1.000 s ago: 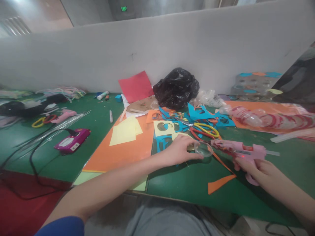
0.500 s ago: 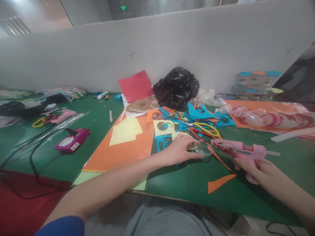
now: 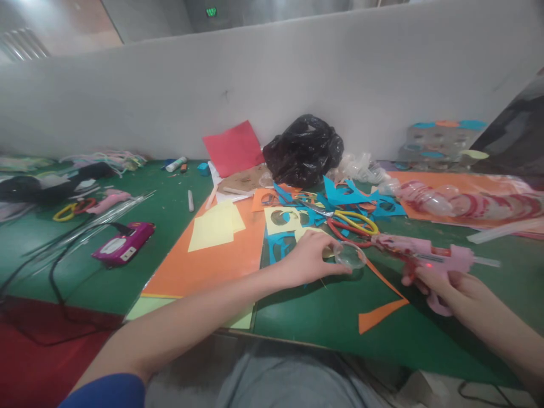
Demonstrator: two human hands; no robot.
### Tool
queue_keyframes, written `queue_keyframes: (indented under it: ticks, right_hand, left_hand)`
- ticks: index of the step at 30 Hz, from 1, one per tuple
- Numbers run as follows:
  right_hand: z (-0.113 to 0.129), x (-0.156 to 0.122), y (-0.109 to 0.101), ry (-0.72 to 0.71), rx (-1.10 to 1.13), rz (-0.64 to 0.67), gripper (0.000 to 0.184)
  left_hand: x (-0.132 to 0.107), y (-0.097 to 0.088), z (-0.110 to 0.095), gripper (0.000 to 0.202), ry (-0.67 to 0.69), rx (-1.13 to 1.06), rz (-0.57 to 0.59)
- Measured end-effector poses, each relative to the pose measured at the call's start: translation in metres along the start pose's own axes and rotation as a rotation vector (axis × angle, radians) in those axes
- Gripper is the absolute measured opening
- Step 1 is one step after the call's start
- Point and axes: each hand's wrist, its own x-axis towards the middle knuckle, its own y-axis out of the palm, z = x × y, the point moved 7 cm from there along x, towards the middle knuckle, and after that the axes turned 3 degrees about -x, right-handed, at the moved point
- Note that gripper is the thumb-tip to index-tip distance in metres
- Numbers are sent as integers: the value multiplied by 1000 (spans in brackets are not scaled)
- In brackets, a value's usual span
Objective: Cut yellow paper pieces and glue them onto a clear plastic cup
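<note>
Between the thumb and fingers of my left hand (image 3: 317, 258) is a small clear plastic cup (image 3: 352, 256), its round rim facing up and away. My right hand (image 3: 446, 289) is wrapped round the handle of a pink hot glue gun (image 3: 429, 255), which has a small red light lit and a glue stick poking out at the back. The gun's nozzle points left, a short way to the right of the cup and apart from it. Just behind lie scissors (image 3: 355, 224) with yellow and red handles. An orange paper strip (image 3: 382, 315) lies below the gun.
Blue paper scraps (image 3: 351, 192) and a cut yellow sheet (image 3: 280, 220) spread behind my hands. Orange sheets (image 3: 225, 260) lie left. Farther back are a black plastic bag (image 3: 304, 150) and joined clear cups (image 3: 459, 203). A purple power box (image 3: 123, 243) with cables sits left.
The glue gun has moved right in my right hand, so its nozzle is farther from the cup. My left hand and the cup have barely moved.
</note>
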Motion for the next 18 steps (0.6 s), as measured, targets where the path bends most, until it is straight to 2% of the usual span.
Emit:
queue_keyframes:
  ticks: [3,7,13,18]
  right_hand:
    - [5,-3,-7,-18,20,-40,60]
    - [8,-11,-8,-8,-11,-28,62]
    - [-30,-27,0,83,7,-25,59]
    - [-49,-34,5,-22,25,1,56]
  left_hand:
    - [-1,-1,0,41,-27,11,-25]
    - [0,-1,2,42,-40,21,-32]
    - [1,0,5,42,-37,21,-33]
    - [1,0,4,43,-45,32,-20]
